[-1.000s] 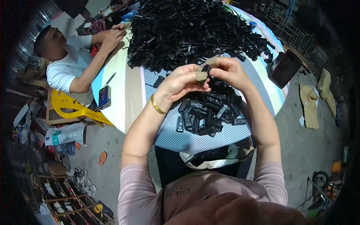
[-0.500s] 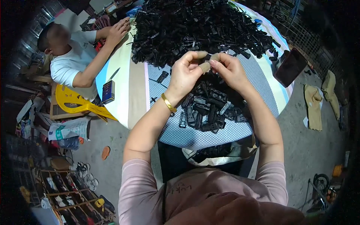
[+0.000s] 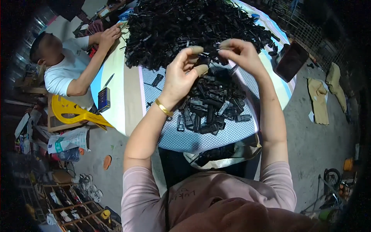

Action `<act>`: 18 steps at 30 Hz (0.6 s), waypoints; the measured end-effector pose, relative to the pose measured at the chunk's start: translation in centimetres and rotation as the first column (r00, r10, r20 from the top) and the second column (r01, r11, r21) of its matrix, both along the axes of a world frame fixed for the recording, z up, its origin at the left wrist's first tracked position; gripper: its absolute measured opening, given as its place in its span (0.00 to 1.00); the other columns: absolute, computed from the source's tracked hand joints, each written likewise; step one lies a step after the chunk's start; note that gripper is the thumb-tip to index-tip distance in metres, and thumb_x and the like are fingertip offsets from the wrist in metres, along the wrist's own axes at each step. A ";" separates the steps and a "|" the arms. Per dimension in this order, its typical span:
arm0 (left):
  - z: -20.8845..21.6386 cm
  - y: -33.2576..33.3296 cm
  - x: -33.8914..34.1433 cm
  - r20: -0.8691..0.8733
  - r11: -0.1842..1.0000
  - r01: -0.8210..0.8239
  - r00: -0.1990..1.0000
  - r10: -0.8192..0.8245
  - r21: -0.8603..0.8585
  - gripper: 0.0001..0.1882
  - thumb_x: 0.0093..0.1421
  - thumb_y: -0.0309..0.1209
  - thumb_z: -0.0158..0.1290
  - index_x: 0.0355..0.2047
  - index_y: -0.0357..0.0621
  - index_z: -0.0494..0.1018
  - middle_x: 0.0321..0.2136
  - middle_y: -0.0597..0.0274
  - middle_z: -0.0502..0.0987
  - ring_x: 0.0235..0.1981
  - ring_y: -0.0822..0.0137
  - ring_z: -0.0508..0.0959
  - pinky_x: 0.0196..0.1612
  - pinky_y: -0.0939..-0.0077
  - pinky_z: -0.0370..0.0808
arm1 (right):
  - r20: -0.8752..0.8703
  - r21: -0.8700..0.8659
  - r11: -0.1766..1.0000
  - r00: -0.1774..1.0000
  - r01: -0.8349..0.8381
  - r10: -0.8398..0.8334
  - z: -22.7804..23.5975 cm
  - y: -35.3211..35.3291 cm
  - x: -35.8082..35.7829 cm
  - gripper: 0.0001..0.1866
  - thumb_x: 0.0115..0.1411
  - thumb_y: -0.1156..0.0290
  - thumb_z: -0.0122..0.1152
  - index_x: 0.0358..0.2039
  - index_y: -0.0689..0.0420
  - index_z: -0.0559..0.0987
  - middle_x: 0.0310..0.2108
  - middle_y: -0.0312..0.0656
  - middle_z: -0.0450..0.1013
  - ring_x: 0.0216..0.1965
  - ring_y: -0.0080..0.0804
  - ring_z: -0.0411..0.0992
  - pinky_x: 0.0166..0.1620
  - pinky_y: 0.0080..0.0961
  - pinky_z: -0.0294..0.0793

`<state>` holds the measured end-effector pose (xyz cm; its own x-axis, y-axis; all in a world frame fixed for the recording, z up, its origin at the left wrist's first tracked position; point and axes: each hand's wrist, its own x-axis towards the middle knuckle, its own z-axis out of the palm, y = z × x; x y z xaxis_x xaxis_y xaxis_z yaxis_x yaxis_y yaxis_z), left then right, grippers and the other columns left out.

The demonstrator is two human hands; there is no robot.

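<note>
My left hand (image 3: 181, 73) is over the table's middle, with tan finger covers on thumb and forefinger and a gold bangle at the wrist. Its thumb and forefinger stand apart; dark parts show behind the gap. To its right, my right hand (image 3: 244, 58) pinches a small black plastic part (image 3: 211, 52) that blends into the dark heap behind. Below both hands lies a loose group of black plastic parts (image 3: 208, 106), clip-like in shape. Beyond them rises a big heap of similar black parts (image 3: 166, 34).
The rounded table has a striped cloth (image 3: 133, 92). A phone (image 3: 291, 62) leans at its right edge; a dark blue box (image 3: 104, 99) and a pen (image 3: 109, 80) lie left. A co-worker (image 3: 63, 65) sits at the far left. An open bag (image 3: 216, 158) is near my lap.
My hands have drawn apart: the left thumb and forefinger have spread, and the right hand has shifted slightly up and away. The whole view has also shifted a little.
</note>
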<state>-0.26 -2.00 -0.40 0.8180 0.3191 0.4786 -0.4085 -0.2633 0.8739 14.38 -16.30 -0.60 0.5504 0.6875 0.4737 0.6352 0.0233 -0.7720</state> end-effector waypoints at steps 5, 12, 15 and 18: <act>-0.1 0.5 0.4 -0.195 0.967 0.139 0.976 -0.097 0.215 0.16 0.49 0.23 0.54 0.40 0.37 0.68 0.34 0.63 0.73 0.35 0.75 0.72 0.39 0.82 0.70 | 0.623 -0.221 0.780 0.700 0.585 -0.349 -3.6 -1.2 5.2 0.09 0.46 0.70 0.55 0.29 0.57 0.75 0.26 0.49 0.72 0.30 0.46 0.70 0.32 0.35 0.70; 0.0 0.4 0.2 -0.092 0.981 -0.001 0.996 0.020 0.195 0.18 0.49 0.21 0.54 0.42 0.36 0.67 0.37 0.63 0.72 0.35 0.74 0.72 0.39 0.81 0.70 | 0.361 -0.222 0.815 0.821 0.536 -0.441 -1.3 -0.2 2.7 0.10 0.43 0.65 0.56 0.25 0.56 0.78 0.23 0.48 0.72 0.27 0.45 0.72 0.32 0.35 0.70; -1.8 0.9 0.9 -0.061 0.985 -0.029 0.997 0.040 0.173 0.17 0.51 0.21 0.52 0.42 0.36 0.67 0.37 0.63 0.72 0.35 0.74 0.71 0.40 0.82 0.69 | 0.421 -0.221 0.860 0.841 0.459 -0.340 3.8 -2.0 -1.4 0.09 0.43 0.67 0.56 0.23 0.58 0.77 0.21 0.51 0.71 0.27 0.47 0.71 0.33 0.37 0.70; -2.1 2.6 0.4 -0.058 0.973 -0.088 0.993 0.103 0.215 0.18 0.53 0.25 0.52 0.45 0.37 0.66 0.39 0.62 0.71 0.37 0.73 0.71 0.41 0.81 0.69 | 0.515 -0.183 0.931 0.838 0.315 -0.182 11.0 -7.3 -6.6 0.08 0.45 0.69 0.58 0.24 0.60 0.77 0.19 0.49 0.71 0.25 0.42 0.71 0.32 0.31 0.70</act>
<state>0.14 0.60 -2.52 0.8216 0.2946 0.4881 -0.3140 -0.4807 0.8187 7.79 -23.57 10.40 0.4668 0.6894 0.5539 0.8837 -0.3382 -0.3237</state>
